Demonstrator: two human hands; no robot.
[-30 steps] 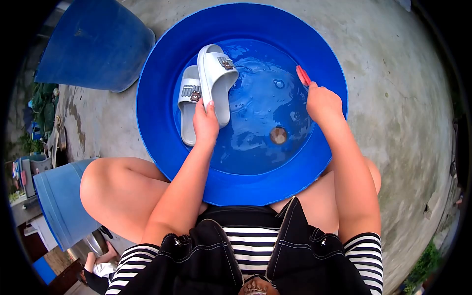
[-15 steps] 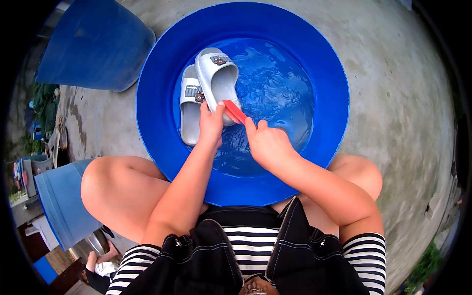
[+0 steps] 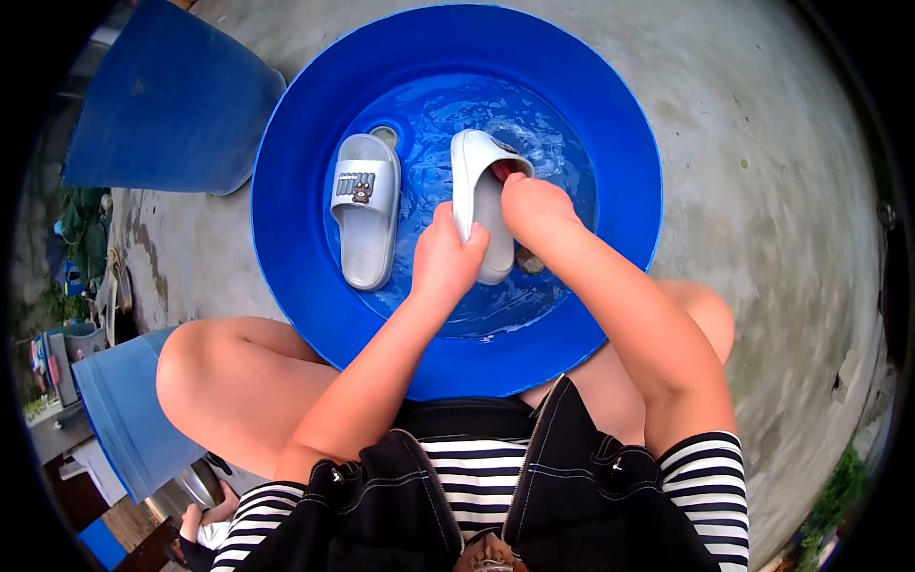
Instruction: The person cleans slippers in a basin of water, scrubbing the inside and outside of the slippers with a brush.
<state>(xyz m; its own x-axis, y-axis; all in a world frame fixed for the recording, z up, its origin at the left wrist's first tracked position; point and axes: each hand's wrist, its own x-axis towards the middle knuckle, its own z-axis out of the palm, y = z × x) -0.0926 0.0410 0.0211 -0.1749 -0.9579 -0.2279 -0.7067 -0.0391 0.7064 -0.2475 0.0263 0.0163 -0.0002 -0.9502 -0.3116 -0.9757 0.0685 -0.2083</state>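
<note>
My left hand (image 3: pixel 448 255) is closed on the side of a light grey slide slipper (image 3: pixel 465 176), which is tilted above shallow water (image 3: pixel 434 100). Into the opening under its strap reaches my right hand (image 3: pixel 536 212), closed on a red scrub brush (image 3: pixel 502 170). Only a bit of the brush shows; the rest is hidden by the strap and my hand. To the left, a matching slipper (image 3: pixel 365 234) with a bear badge lies sole down in the round blue tub (image 3: pixel 295 124).
A brownish lump (image 3: pixel 528 259) sits in the water near my right wrist. A big blue bucket (image 3: pixel 172 105) stands at upper left, a lighter blue barrel (image 3: pixel 129 400) beside my left knee. Another person's hand (image 3: pixel 193 520) shows at lower left. Concrete floor (image 3: pixel 753 191) surrounds the tub.
The held slipper has moved right, off the other slipper, and turned. The brush has gone from its heel end to inside the strap. Both hands have shifted right.
</note>
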